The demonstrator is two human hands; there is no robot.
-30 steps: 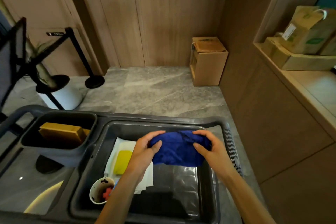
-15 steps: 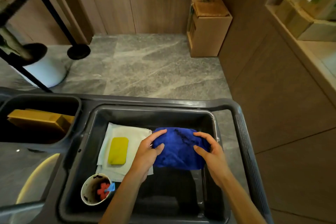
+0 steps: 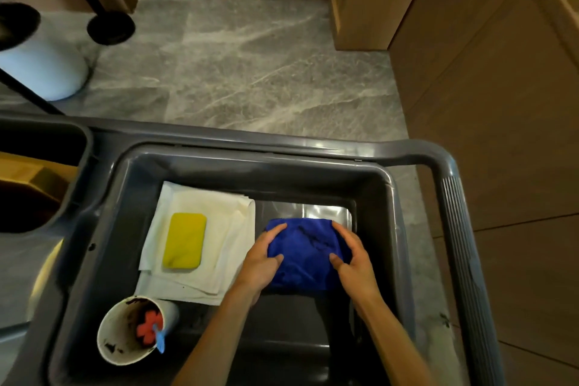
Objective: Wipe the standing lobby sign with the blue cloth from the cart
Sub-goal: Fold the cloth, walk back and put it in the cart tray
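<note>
A grey plastic cart (image 3: 451,229) is seen from above, its deep tub (image 3: 219,163) filling the lower half of the view. Inside the tub, toward its right side, the blue cloth (image 3: 305,255) is held bunched between two bare hands. The left hand (image 3: 261,260) is pressed against the cloth's left edge, fingers on top and thumb curled onto the front; the right hand (image 3: 352,263) is set against its right edge in the same way. Each grip is closed on the cloth. Whether the cloth is lifted clear of the tub floor cannot be told.

To the left of the cloth, folded white cloths (image 3: 225,247) are laid on the tub floor, and a yellow sponge (image 3: 185,240) rests flat on them. A used paper cup (image 3: 131,329) lies tilted in the near left corner, with a red flower-shaped piece and a blue stick inside. A shiny plastic sheet (image 3: 326,211) is visible beyond the blue cloth. A second bin (image 3: 78,166) is fitted to the cart's left end.

Beyond the cart, a grey marbled floor (image 3: 250,66) is bounded by wood-panelled walls (image 3: 501,103). A cardboard box (image 3: 372,0) stands in the corner, and a white pot (image 3: 44,66) and a black round stanchion base (image 3: 111,26) are seen at the left.
</note>
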